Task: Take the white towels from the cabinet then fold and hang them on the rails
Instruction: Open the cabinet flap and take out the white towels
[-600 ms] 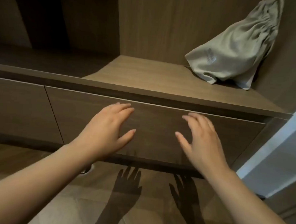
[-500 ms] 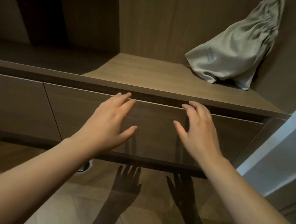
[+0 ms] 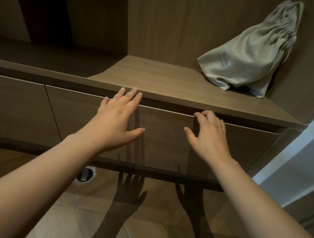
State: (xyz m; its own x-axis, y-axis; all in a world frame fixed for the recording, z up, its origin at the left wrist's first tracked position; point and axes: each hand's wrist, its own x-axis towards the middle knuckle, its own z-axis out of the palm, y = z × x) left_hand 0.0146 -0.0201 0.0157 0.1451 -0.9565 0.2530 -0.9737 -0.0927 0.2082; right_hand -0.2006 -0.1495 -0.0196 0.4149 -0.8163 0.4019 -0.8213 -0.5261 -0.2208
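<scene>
**Inspector:** State of the hands?

**Assistant:** Left hand lies flat and spread, fingertips at the shelf edge above the drawer front, holding nothing. Right hand has its fingers curled over the drawer's top edge, thumb splayed against the face.

**Inspector:** Anything obscured?

**Assistant:** The right fingertips vanish into the gap. No white towels are visible; the drawer is shut. Beyond the right hand, a grey cloth bag leans on the shelf, its printed mark illegible.
</scene>
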